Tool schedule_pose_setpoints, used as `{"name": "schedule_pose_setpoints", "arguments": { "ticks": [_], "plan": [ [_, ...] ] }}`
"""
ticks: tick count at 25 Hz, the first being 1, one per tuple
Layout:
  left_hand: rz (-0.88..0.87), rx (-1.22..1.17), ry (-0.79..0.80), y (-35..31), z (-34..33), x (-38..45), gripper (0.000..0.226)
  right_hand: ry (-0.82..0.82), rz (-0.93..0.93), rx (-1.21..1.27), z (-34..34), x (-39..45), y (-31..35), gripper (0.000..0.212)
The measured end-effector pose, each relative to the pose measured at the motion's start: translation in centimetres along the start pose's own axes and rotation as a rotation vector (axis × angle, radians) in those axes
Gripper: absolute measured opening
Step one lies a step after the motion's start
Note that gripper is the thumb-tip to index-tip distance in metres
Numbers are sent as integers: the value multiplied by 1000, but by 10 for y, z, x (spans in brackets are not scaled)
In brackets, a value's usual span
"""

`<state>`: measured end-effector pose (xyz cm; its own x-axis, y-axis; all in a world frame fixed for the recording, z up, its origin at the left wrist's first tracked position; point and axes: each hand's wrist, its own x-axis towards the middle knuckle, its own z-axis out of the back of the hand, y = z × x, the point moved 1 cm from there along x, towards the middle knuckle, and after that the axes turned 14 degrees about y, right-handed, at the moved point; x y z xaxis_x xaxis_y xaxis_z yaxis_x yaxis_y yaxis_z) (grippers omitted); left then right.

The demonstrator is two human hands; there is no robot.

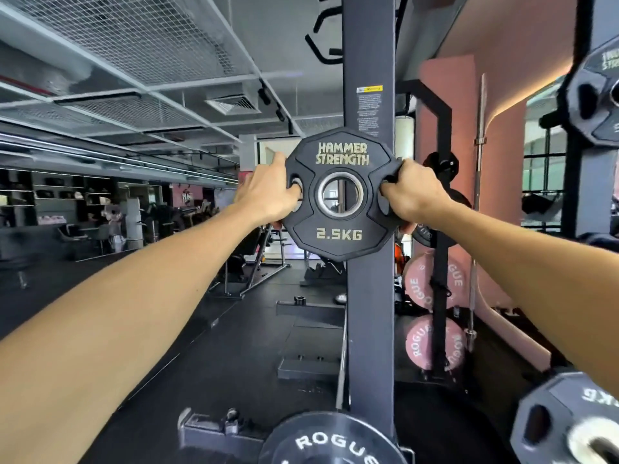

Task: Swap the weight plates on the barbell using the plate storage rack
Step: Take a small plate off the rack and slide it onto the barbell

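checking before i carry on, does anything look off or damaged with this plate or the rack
Nothing stands out. The 2.5KG plate looks intact, held level by the left hand and right hand in front of the rack upright.

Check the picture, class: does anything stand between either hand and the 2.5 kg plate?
Nothing visible does. The left hand and right hand already have their grip on the 2.5 kg plate, fingers hooked into its side holes. The rack upright stands behind the plate.
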<state>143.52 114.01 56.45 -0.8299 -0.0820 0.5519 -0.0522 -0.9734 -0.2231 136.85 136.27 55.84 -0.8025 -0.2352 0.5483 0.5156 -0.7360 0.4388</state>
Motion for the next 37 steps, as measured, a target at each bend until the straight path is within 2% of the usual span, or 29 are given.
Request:
{"name": "schedule_pose_setpoints", "arguments": {
  "ticks": [9,12,16,18,21,23,27,30,34,37],
  "plan": [
    [-47,-4,3,61,-162,-174,42,41,-31,-10,-164,-171,-72,26],
    [-50,18,14,82,-222,-235,43,2,-57,-29,-224,-229,-103,29],
    [-61,44,63,106,-289,-314,59,51,-79,-18,-289,-312,-129,35],
    [-55,41,80,121,-313,-353,58,79,-79,-13,-316,-354,-133,40],
    [-50,32,116,139,-337,-409,52,99,-93,-15,-348,-409,-134,29],
    [-43,27,126,147,-348,-437,50,120,-117,10,-362,-437,-134,28],
    [-54,-3,177,164,-372,-489,59,176,-157,-9,-391,-495,-135,25],
    [-43,-38,257,175,-395,-513,60,220,-213,-12,-409,-529,-141,24],
    [-29,-57,322,186,-428,-534,46,307,-283,5,-436,-555,-152,29],
    [-8,-59,373,193,-453,-549,52,353,-327,-26,-456,-567,-163,25]
  ]
}}
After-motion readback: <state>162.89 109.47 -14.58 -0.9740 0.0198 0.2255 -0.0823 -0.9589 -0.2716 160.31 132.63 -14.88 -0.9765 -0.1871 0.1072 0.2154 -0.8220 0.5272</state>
